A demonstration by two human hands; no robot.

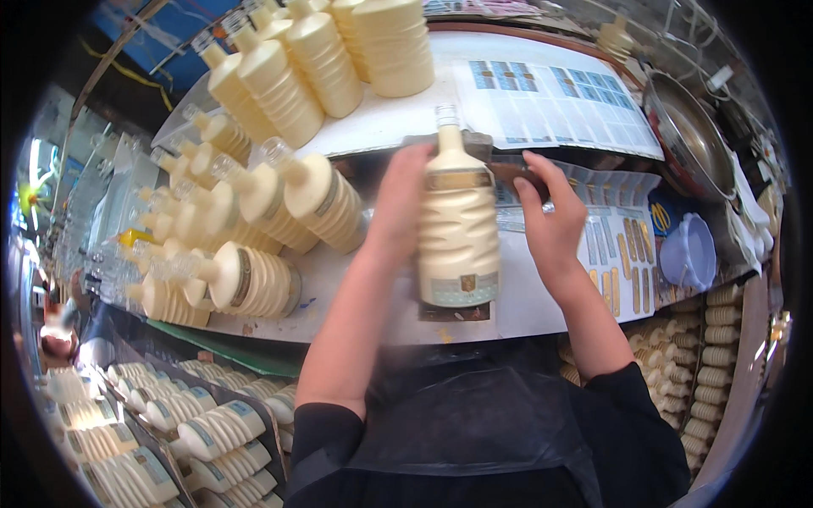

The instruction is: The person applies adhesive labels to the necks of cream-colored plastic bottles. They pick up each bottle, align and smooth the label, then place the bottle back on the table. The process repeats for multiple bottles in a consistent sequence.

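Note:
A cream glass bottle (459, 229) with a clear threaded neck stands upright near the table's front edge. It has a brown-gold band at the shoulder and a pale green label with a dark emblem near the base. My left hand (405, 184) is at the bottle's left side, blurred, its fingers hidden behind the shoulder. To the right of the bottle, my right hand (555, 207) pinches a dark brown flat piece (508, 172) between thumb and fingers; its exact kind is unclear. Gold and silvery label strips (631, 254) lie beyond that hand.
Several similar bottles (318, 199) crowd the left of the table, with taller cream ones (326, 59) on the raised white shelf (385, 118). Label sheets (550, 110) lie there too. A lilac bucket (688, 254), scissors (659, 216) and a metal basin (690, 127) are right. Bottle racks (212, 432) stand below.

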